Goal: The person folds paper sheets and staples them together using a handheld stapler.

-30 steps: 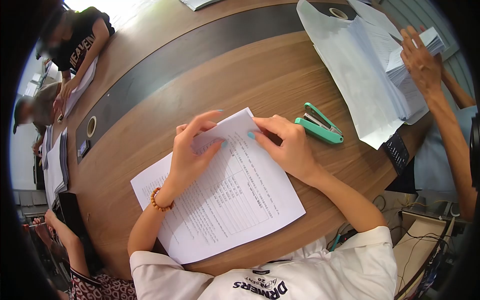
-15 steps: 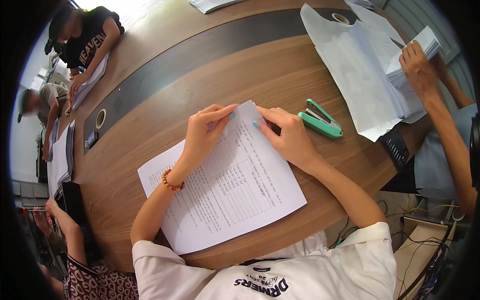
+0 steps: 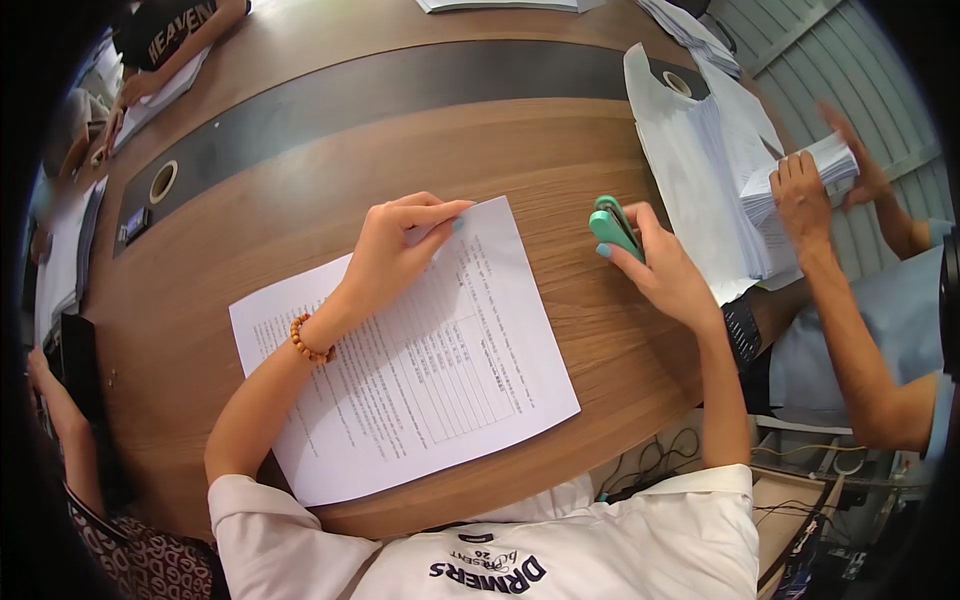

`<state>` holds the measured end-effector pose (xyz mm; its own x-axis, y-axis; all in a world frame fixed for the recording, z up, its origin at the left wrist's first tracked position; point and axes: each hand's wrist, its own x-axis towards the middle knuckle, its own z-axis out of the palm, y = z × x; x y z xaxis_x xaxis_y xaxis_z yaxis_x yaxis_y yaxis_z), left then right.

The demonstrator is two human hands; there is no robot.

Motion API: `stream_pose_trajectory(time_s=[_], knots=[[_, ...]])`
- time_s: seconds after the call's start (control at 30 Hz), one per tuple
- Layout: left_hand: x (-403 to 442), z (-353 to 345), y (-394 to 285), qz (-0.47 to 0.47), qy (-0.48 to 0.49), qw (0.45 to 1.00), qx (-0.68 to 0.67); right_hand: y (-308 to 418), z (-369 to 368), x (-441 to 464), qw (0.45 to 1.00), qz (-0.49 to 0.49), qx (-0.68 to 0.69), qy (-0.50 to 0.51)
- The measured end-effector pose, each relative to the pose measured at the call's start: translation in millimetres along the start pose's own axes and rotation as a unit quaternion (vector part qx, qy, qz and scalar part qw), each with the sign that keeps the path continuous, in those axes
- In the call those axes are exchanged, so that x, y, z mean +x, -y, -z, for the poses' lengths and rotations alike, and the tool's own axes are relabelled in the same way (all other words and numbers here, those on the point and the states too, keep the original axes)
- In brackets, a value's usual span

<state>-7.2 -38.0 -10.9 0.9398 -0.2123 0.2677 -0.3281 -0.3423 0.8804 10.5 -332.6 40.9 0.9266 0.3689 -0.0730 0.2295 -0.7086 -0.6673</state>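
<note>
Printed sheets of paper (image 3: 440, 370) lie on the wooden table in front of me, with text and a table of rows on the top page. My left hand (image 3: 405, 240) pinches their far edge between thumb and fingers; a beaded bracelet (image 3: 312, 340) is on that wrist. To the right of the sheets, my right hand (image 3: 665, 265) is closed around a mint-green stapler (image 3: 613, 228), whose front end points away from me. The rear of the stapler is hidden in the palm.
At the right, another person's hands (image 3: 805, 200) hold a stack of folded papers above large white sheets (image 3: 670, 150). Paper stacks (image 3: 75, 260) and other people are at the left. A cable hole (image 3: 164, 181) and a small dark item (image 3: 134, 225) lie in the table's dark strip.
My right hand has left the sheets, moved right and picked up the stapler from the table. My left hand still pinches the far edge. The whole view has shifted slightly.
</note>
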Motion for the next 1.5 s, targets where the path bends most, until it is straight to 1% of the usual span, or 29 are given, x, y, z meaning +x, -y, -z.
stream_pose_trajectory(time_s=[0.03, 0.1, 0.13, 0.17, 0.23, 0.27, 0.33, 0.4, 0.47, 0.5, 0.53, 0.67, 0.73, 0.87, 0.93, 1.03, 1.13, 1.27, 1.33, 1.37, 1.43, 1.47, 1.5], knots=[[0.2, -0.7, 2.6, 0.003, -0.008, 1.000, -0.006, 5.8, 3.0, 4.9, 1.000, 0.002, -0.007, 0.007], [0.7, -3.0, 7.4, -0.029, -0.011, 0.999, -0.015, 16.1, 4.5, 16.3, 0.988, 0.130, 0.028, 0.083], [0.8, -3.1, 7.7, -0.027, -0.015, 0.999, -0.017, 22.8, 2.2, 23.3, 0.984, 0.154, -0.011, 0.091], [1.0, -3.0, 7.3, -0.033, -0.014, 0.999, -0.015, 29.3, 0.3, 30.5, 0.983, 0.155, -0.012, 0.094], [0.7, -1.2, 8.0, -0.041, -0.014, 0.999, -0.014, 43.4, -3.9, 42.5, 0.956, 0.208, -0.178, 0.104], [1.0, -1.0, 9.0, -0.044, -0.016, 0.999, -0.010, 48.6, -5.3, 47.2, 0.956, 0.209, -0.179, 0.106], [1.3, -1.8, 7.0, -0.046, -0.020, 0.999, -0.007, 55.9, -6.4, 54.7, 0.944, 0.229, -0.224, 0.079], [1.8, -2.4, 3.0, -0.012, -0.015, 1.000, -0.005, 56.2, -6.3, 61.0, 0.938, 0.228, -0.244, 0.095], [1.7, -4.5, 6.1, -0.029, -0.019, 0.999, -0.004, 56.1, -7.3, 63.8, 0.931, 0.225, -0.265, 0.109], [1.6, -5.1, 7.1, -0.045, -0.021, 0.999, -0.002, 56.7, -9.4, 64.8, 0.931, 0.242, -0.256, 0.098], [1.6, -5.0, 7.6, -0.045, -0.022, 0.999, -0.003, 57.5, -11.0, 65.6, 0.930, 0.258, -0.247, 0.087], [1.7, -4.1, 7.4, -0.045, -0.019, 0.999, 0.002, 63.6, -11.8, 67.5, 0.931, 0.243, -0.252, 0.105], [2.1, -4.6, 7.0, -0.045, -0.018, 0.999, 0.001, 62.5, -13.7, 68.9, 0.930, 0.264, -0.235, 0.100], [1.4, -3.9, 3.9, -0.027, -0.016, 0.999, -0.010, 62.1, -15.4, 71.8, 0.930, 0.249, -0.249, 0.107], [1.3, -3.9, 3.9, -0.022, -0.013, 1.000, -0.009, 61.0, -16.3, 73.7, 0.920, 0.279, -0.264, 0.082], [1.4, -4.1, 5.0, -0.048, -0.020, 0.999, 0.002, 51.1, -22.1, 74.2, 0.915, 0.301, -0.263, 0.058], [1.2, -3.5, 2.6, -0.043, -0.008, 0.999, 0.016, 48.0, -20.6, 71.0, 0.909, 0.314, -0.265, 0.069], [3.1, -3.4, 2.9, -0.051, -0.023, 0.998, 0.012, 46.0, -19.8, 70.6, 0.901, 0.320, -0.287, 0.068], [2.9, -4.6, 4.9, -0.053, -0.030, 0.998, -0.001, 45.0, -20.9, 71.2, 0.901, 0.351, -0.253, 0.024], [3.3, -4.2, 5.5, -0.053, -0.028, 0.998, -0.006, 46.3, -18.4, 69.1, 0.900, 0.353, -0.253, 0.023], [2.8, -3.9, 6.1, -0.051, -0.027, 0.998, -0.009, 53.6, -10.4, 54.9, 0.933, 0.283, -0.218, 0.042], [2.6, -4.0, 6.7, -0.055, -0.029, 0.998, -0.015, 54.2, -9.5, 47.8, 0.932, 0.286, -0.217, 0.042], [2.8, -3.9, 7.6, -0.061, -0.032, 0.997, -0.022, 54.9, -8.2, 40.5, 0.966, 0.230, -0.121, 0.021]])
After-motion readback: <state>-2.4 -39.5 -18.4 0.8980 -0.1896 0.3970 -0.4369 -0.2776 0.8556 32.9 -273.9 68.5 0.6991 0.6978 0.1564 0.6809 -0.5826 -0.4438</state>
